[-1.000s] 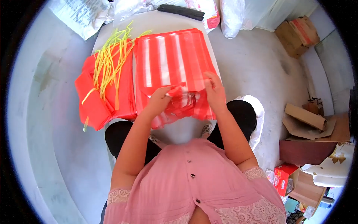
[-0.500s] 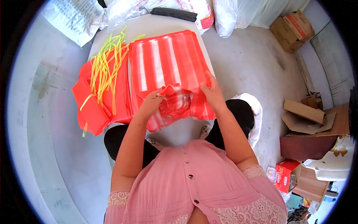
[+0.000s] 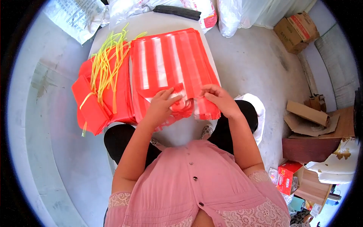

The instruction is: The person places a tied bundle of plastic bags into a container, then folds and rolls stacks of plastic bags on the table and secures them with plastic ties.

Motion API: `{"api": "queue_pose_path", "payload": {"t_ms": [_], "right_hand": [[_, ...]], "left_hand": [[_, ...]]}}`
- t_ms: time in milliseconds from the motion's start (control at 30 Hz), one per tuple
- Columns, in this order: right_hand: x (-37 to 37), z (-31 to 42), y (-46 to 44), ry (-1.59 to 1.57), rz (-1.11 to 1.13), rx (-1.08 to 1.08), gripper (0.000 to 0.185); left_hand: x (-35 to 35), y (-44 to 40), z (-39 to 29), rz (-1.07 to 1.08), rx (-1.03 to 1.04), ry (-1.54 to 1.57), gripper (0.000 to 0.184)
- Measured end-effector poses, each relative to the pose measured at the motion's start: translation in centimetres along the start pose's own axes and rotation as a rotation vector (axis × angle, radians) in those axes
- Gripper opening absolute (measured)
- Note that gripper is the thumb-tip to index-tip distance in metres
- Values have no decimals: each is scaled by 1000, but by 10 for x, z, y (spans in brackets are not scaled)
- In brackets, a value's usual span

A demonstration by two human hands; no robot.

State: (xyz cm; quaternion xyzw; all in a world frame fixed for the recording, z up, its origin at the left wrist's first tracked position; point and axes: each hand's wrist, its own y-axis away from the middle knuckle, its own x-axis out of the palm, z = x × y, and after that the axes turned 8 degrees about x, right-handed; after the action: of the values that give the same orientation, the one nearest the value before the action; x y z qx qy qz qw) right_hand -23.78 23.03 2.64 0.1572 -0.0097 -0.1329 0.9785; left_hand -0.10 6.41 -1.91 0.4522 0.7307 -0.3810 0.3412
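A stack of red-and-white striped mesh bags (image 3: pixel 170 56) lies on the table in front of me, its near edge bunched and partly turned up. My left hand (image 3: pixel 160 107) grips a folded-over flap near the middle of that edge, fingers bent over the cloth. At the right near corner, my right hand (image 3: pixel 219 99) is closed on the striped fabric, thumb and fingers together. Left of the stack lie folded red bags (image 3: pixel 92 109). A bundle of yellow ties (image 3: pixel 109 64) rests on top of them.
A black roll (image 3: pixel 177 12) lies at the table's far end, by white plastic sacks (image 3: pixel 204 13). Cardboard boxes (image 3: pixel 297 32) stand on the floor at the far right. More opened cardboard (image 3: pixel 310 117) and a red box (image 3: pixel 285 179) sit at right.
Both hands have shifted on the stack's near edge. The left moved slightly right, turning a flap up and over; the right slid down and its fingers bent inward. The gathered cloth lies flatter.
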Motion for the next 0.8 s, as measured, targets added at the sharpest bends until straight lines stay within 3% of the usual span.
{"api": "queue_pose_path", "payload": {"t_ms": [67,267,400,500,667,767,800], "right_hand": [[16,26,-12,124,-11,2,31],[42,16,-77,-61,186,206,34],[46,9,-87,71,123,125,37],[54,13,-84,390,-12,-18,39],[65,6,-94,666,-136,-198,36],[73,10,-96,804,-174,-221,35],[74,11,-96,832,-179,-214,35]], "left_hand": [[2,1,2,-7,29,-39,70],[6,2,6,-152,163,-51,48],[5,7,1,-185,95,-22,45],[6,11,-2,-221,89,8,44],[13,13,-4,-302,65,-25,42],[7,14,-6,-161,-60,11,42],[5,14,-8,-214,-27,-34,39]]}}
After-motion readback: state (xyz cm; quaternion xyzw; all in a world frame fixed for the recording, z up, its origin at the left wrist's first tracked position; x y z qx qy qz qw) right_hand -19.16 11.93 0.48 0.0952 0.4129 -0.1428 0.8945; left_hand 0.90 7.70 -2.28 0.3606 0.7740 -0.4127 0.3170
